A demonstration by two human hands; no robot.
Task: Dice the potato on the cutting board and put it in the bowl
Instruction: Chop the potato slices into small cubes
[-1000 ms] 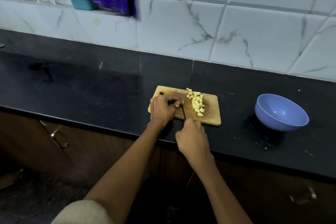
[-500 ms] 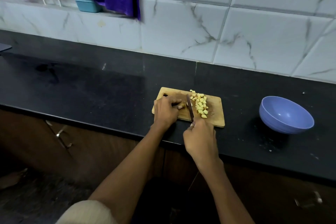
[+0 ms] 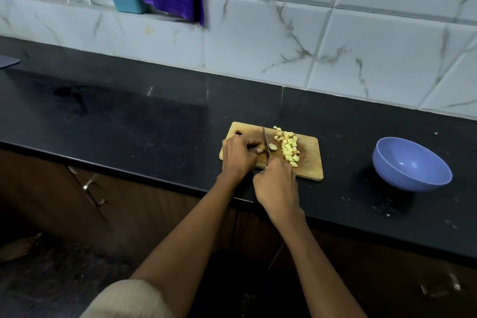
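Dicing is nearly done: the left hand (image 3: 238, 153) pins the last potato piece (image 3: 272, 147) mid cutting board (image 3: 309, 162), the right hand (image 3: 277, 183) grips the knife (image 3: 265, 144). Next, I'd guess, final cuts, then the dice (image 3: 289, 148) go to the empty bowl (image 3: 411, 164) near the counter's right edge.

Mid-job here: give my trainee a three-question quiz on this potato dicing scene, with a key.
1. True or false: the blue bowl already holds potato cubes.
2. Which hand grips the knife? A) left hand B) right hand C) neither
3. Fill in: the cubes lie on the cutting board, on the ____ side of the blade.

Key
1. False: the bowl looks empty.
2. B: the right hand grips the handle; the left hand holds the uncut potato piece.
3. Right.
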